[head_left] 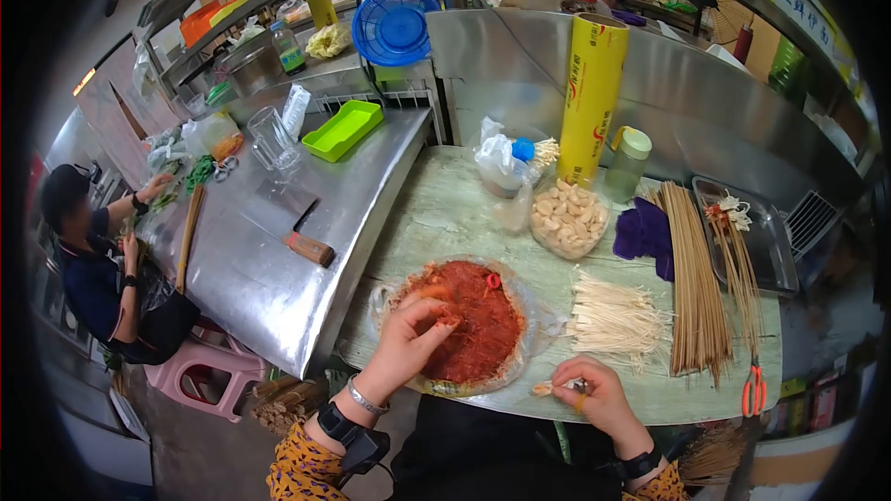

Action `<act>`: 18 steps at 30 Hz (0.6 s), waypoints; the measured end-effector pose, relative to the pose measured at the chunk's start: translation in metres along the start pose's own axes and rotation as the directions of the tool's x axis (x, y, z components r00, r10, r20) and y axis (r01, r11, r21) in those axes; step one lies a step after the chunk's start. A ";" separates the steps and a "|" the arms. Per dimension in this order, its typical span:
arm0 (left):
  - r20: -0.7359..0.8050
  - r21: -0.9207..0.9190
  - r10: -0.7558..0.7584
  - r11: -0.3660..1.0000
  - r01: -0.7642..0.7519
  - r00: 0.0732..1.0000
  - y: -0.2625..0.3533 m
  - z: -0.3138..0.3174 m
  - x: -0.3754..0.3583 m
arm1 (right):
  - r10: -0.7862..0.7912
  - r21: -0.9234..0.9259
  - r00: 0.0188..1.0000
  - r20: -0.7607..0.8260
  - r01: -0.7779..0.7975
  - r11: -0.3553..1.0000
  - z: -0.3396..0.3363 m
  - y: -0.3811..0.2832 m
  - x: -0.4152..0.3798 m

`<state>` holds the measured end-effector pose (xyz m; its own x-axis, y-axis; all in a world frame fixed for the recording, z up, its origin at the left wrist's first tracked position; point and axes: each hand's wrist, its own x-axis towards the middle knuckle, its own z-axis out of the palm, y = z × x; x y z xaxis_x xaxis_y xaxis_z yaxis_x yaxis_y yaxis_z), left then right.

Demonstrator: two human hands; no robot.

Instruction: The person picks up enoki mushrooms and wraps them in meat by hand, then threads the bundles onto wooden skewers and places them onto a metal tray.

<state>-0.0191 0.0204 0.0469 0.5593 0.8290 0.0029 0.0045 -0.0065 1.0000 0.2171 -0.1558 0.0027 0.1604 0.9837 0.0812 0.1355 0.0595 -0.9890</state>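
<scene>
My left hand is over a red, chopped, chili-like paste in a clear plastic bag spread open on the table. Its fingers are pinched together with red on the tips; whatever they hold is too small to tell. A red ring-shaped piece lies on the paste. At the table's front edge, my right hand is closed around a small pale piece, whose kind I cannot make out. Thin white enoki mushrooms lie in a pile just beyond it.
Bamboo skewers, orange-handled scissors and a dark tray lie right. Behind stand peeled garlic, a yellow film roll and a bottle. A cleaver lies on the steel table, where another person works.
</scene>
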 end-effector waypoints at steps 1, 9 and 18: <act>0.004 0.317 0.235 0.922 -0.224 0.972 0.001 -0.002 0.001 | -0.037 -0.037 0.999 0.012 0.037 0.999 -0.001 -0.010 0.002; -0.015 0.017 -0.014 1.000 0.015 1.000 0.003 0.022 -0.011 | -0.145 -0.125 0.986 0.085 0.155 0.980 0.004 -0.080 0.032; 0.135 -0.442 -0.140 0.878 0.186 0.981 0.001 0.043 -0.029 | -0.362 -0.248 0.926 0.107 0.378 0.892 0.033 -0.076 0.065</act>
<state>0.0007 -0.0279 0.0475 0.6601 0.7384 -0.1380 -0.2582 0.3955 0.8814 0.1850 -0.0906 0.0794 -0.0047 0.9074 0.4202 0.4240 0.3824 -0.8209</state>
